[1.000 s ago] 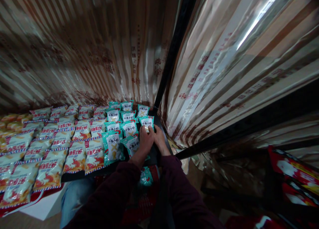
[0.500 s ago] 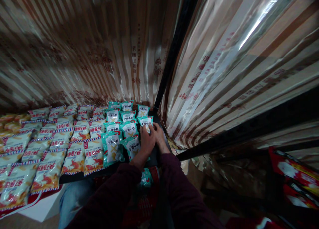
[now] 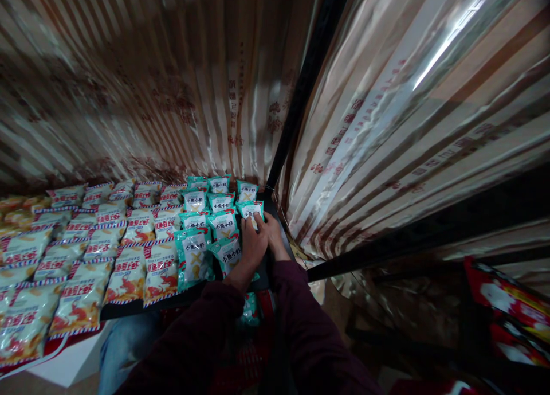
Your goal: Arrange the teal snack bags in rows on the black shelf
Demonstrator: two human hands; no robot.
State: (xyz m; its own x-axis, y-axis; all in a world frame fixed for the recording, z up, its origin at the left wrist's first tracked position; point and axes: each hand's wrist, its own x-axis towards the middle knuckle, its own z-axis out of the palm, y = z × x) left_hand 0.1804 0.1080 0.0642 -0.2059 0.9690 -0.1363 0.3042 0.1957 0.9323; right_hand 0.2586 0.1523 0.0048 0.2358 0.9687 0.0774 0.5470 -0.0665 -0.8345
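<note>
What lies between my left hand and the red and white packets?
Teal snack packets, seen in the head view, fill the stretch from left hand to red and white packets.

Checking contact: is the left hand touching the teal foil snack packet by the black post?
Touching. Head view: left hand covers the lower edge of the teal foil snack packet.

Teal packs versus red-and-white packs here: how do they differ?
The teal packs are teal with a white panel; the red-and-white packs are pale with red lettering. The teal packs sit at the right end of the shelf; the red-and-white packs fill the left. The left hand and right hand rest on a teal pack; neither touches a red-and-white pack. Both kinds lie in overlapping rows.
</note>
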